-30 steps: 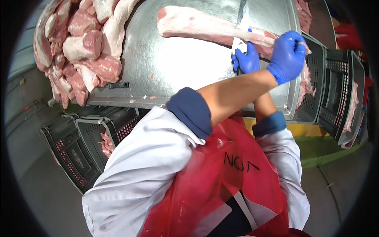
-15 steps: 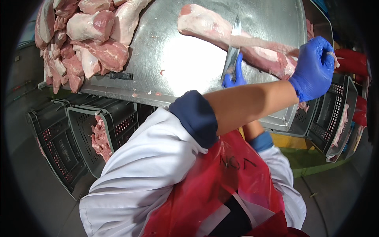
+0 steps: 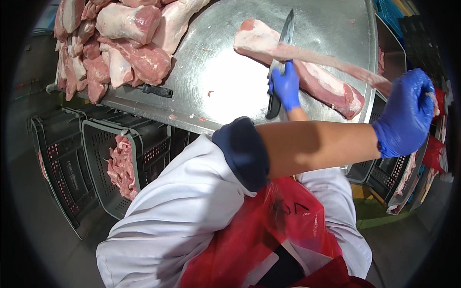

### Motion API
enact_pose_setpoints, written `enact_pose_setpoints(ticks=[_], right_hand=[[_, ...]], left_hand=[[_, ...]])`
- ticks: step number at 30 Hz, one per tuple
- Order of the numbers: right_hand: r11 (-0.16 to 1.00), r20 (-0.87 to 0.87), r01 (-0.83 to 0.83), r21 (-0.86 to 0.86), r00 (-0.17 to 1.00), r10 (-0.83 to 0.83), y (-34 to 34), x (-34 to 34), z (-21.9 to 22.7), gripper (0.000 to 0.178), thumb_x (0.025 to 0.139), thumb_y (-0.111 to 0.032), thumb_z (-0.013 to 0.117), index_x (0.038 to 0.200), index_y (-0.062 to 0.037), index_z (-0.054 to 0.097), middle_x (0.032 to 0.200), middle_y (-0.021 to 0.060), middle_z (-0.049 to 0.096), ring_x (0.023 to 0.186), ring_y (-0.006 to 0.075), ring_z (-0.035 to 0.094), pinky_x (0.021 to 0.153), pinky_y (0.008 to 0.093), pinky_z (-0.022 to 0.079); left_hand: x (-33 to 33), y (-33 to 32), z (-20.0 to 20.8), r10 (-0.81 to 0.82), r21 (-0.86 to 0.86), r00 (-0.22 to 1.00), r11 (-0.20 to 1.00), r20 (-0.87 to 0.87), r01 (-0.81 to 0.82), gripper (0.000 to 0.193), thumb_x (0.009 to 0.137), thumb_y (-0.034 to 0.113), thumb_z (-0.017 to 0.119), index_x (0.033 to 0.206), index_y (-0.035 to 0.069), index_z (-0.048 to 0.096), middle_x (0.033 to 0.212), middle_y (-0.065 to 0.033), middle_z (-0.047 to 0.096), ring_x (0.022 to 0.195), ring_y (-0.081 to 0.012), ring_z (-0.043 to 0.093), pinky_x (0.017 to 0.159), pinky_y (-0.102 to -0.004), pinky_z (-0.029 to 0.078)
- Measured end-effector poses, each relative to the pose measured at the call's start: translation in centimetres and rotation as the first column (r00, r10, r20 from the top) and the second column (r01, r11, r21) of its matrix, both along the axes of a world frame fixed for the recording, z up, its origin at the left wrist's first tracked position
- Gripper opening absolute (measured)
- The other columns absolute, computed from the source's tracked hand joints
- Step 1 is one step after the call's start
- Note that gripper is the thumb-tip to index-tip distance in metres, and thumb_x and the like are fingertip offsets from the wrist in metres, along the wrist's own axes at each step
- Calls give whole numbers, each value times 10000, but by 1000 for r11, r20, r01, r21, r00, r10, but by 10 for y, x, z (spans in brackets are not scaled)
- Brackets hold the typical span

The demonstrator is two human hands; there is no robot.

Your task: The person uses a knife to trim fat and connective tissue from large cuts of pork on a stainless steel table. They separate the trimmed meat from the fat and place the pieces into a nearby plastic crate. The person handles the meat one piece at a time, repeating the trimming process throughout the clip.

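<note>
A long piece of pale, fat-covered meat [image 3: 319, 81] lies slantwise on the metal table [image 3: 201, 77]. My right hand [image 3: 286, 89], in a blue glove, grips the black handle of a knife [image 3: 288, 30]. Its blade points away from me and passes under a long fat strip [image 3: 331, 60]. That strip still joins the meat near the blade. My left hand [image 3: 406, 115], also gloved in blue, is closed on the strip's other end at the far right and holds it stretched. The left forearm crosses over the right one, hiding part of it.
Several cuts of meat [image 3: 127, 24] are heaped at the table's left. Beside them lies a black handle [image 3: 157, 91], its other end hidden. Dark crates stand below the table edge; one [image 3: 96, 158] holds meat trimmings [image 3: 122, 168]. More crates [image 3: 401, 168] stand at the right.
My left hand has moved right and toward me, drawing the strip out longer. More of my right hand and the knife handle now shows. The whole view has shifted a little.
</note>
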State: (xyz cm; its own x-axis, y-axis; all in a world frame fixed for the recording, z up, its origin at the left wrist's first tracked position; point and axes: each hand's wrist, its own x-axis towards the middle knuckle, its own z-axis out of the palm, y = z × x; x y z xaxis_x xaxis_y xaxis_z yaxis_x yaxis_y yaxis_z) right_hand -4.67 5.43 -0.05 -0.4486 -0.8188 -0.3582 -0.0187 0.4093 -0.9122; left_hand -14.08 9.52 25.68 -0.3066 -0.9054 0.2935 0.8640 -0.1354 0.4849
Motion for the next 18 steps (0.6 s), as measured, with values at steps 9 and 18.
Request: enact_pose_setpoints(ticks=[9,18], right_hand=[[1000,115,-19,-19,993,21,-25,40,5,524,947,-101,518,1464,-74,442,758,115,639,527,177,599,486,344,526],[977,-413,-169,-131,905,101,-36,85,-32,262,990,-247,525,1035,8,565,774,182,638,672,241,687,597,372,551]], left_hand=[[6,-2,21,6,87,1000,996,-8,-5,73,930,-12,526,893,29,478,778,-106,514,684,-217,532,642,-348,442],[27,-27,33,-69,-64,995,995,75,73,55,936,42,548,960,18,505,845,-117,550,741,-219,562,690,-344,466]])
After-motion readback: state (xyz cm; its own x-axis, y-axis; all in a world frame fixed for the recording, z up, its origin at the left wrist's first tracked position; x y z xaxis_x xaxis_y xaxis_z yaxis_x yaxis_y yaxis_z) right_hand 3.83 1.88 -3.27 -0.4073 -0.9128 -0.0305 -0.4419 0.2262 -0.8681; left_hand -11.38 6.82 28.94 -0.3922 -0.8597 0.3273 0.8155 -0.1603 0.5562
